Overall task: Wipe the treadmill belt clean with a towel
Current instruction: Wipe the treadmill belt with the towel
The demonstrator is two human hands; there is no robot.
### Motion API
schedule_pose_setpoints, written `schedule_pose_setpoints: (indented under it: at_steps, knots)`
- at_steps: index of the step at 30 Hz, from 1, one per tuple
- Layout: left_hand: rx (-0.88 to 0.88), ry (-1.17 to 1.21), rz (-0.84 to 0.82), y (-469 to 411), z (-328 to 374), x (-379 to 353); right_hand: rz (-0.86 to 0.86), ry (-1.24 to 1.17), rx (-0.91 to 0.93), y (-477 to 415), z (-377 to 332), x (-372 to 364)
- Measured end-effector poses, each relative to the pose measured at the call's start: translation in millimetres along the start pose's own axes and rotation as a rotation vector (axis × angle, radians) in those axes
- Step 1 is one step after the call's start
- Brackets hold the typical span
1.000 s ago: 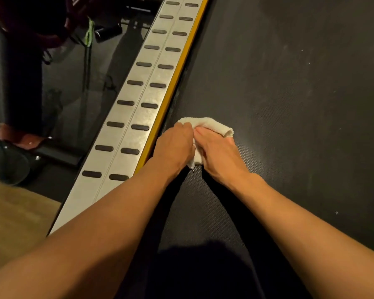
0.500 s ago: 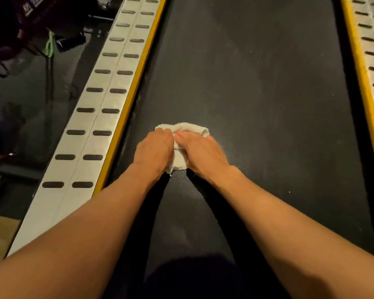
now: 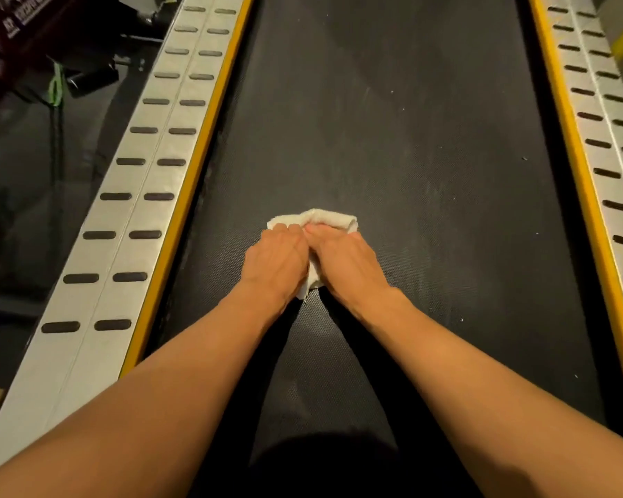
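The cream-white bunched cloth towel [image 3: 326,219] is lying on the black textured treadmill belt [image 3: 410,131], a little left of the belt's middle and well apart from both edges. The left hand [image 3: 277,262] and the right hand [image 3: 346,260] are sitting side by side on top of it, touching each other. Their fingers are curling down over the wad, gripping it and bearing it against the belt.

Pale specks and a hazy, dusty film are showing on the belt ahead of the towel and out toward the right, so the wiping is looking only partly done. By my reading, most of the far stretch and the right half are waiting for a pass.

Outward from the belt, a yellow edge strip [image 3: 195,167] is running along each side. Beyond those, the silver left side rail with dark oval grip pads [image 3: 141,181] and its matching right side rail [image 3: 597,116] are framing the deck.
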State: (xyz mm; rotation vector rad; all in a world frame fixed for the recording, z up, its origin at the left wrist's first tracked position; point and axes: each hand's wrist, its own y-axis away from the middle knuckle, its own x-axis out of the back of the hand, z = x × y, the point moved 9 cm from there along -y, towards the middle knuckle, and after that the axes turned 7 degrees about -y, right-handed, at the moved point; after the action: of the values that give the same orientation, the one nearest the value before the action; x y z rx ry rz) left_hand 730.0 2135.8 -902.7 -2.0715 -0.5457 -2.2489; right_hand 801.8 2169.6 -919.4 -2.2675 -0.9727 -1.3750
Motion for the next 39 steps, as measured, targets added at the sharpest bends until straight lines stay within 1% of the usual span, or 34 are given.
schedule_pose_setpoints:
  at_steps: [2,4,9,12,16,18,21,23,27,33,37,39]
  knots:
    - [-0.021,-0.026,-0.061,3.3,3.2,-3.5,0.034,0.006,0.018,12.7,-1.5,-1.8]
    - [-0.044,-0.028,-0.077,7.6,7.5,-6.9,0.04,0.004,0.003,21.9,3.8,-4.8]
    - [-0.052,-0.03,0.015,5.1,14.5,4.4,0.047,-0.079,-0.073,9.8,15.0,0.8]
    - [-0.089,-0.03,0.011,8.0,22.8,3.7,0.066,-0.114,-0.101,18.5,15.9,6.4]
    - [-0.152,-0.04,0.007,15.8,38.2,-2.2,0.035,-0.033,-0.031,44.8,19.4,6.2]
    - [-0.141,-0.049,0.025,13.2,41.0,-0.2,0.016,-0.02,-0.021,40.9,22.4,9.0]
    - [-0.119,-0.047,-0.005,9.0,44.2,0.3,0.077,-0.044,-0.028,36.1,22.6,17.6]
    - [-0.138,-0.053,-0.032,9.2,48.9,-0.3,0.098,-0.056,-0.034,38.6,25.6,18.9]
    - [-0.19,-0.075,-0.063,12.9,59.2,-3.3,0.113,-0.031,0.011,51.9,27.8,20.2]
    - [-0.191,-0.083,-0.061,8.3,69.2,2.3,0.129,-0.027,0.002,44.8,40.2,27.7]
    - [-0.253,-0.136,-0.032,13.0,81.3,-0.2,0.147,-0.017,-0.005,57.5,48.3,23.8]
    - [-0.259,-0.12,-0.007,12.3,82.6,1.1,0.145,-0.025,-0.019,57.3,53.5,22.0]
